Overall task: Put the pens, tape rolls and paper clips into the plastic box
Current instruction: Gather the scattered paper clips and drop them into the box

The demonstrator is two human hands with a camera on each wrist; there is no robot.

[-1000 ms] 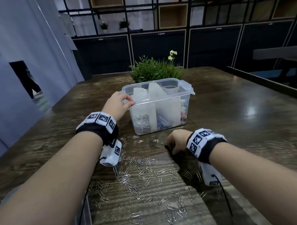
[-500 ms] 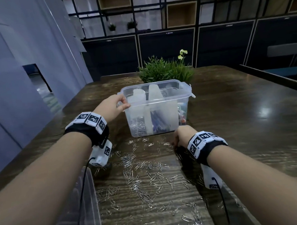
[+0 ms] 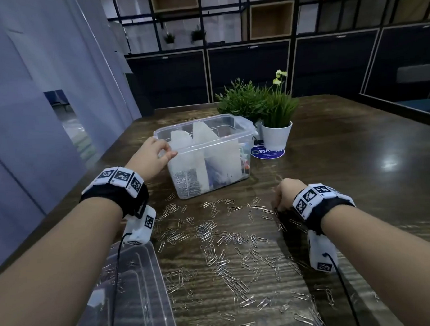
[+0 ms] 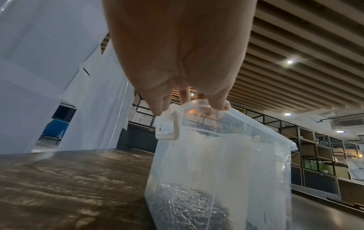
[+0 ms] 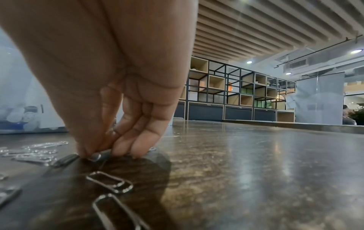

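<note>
Head view: the box (image 3: 204, 161) is seen standing on the table (image 3: 345, 181), far side of a wide scatter of clips (image 3: 212, 237). A heap of clips is already seen in its left compartment, with bluish and coloured items in the others, too blurred to name. The left hand (image 3: 151, 157) is held at the box's near-left corner, fingers curled over the rim. The right hand (image 3: 285, 195) is set down at the right edge of the scatter, knuckles up, fingers bent to the table. The box is placed ahead and to the left of the right hand, so any lift from here would be carried forward and leftward over the near wall. A clear lid (image 3: 130, 289) is seen at the near-left table edge, and a potted plant (image 3: 276, 120) just beyond the box.

Left wrist view: the fingertips (image 4: 218, 104) are shown hooked over the rim beside the white latch (image 4: 169, 126); the box is steadied rather than lifted, it is judged.

Right wrist view: thumb and fingers (image 5: 126, 140) are shown pressed together at the tabletop, pinching at a clip (image 5: 96, 155) under the tips; whether it is fully gripped cannot be told. Two more clips lie nearer the camera, their long axes running roughly toward the hand.
</note>
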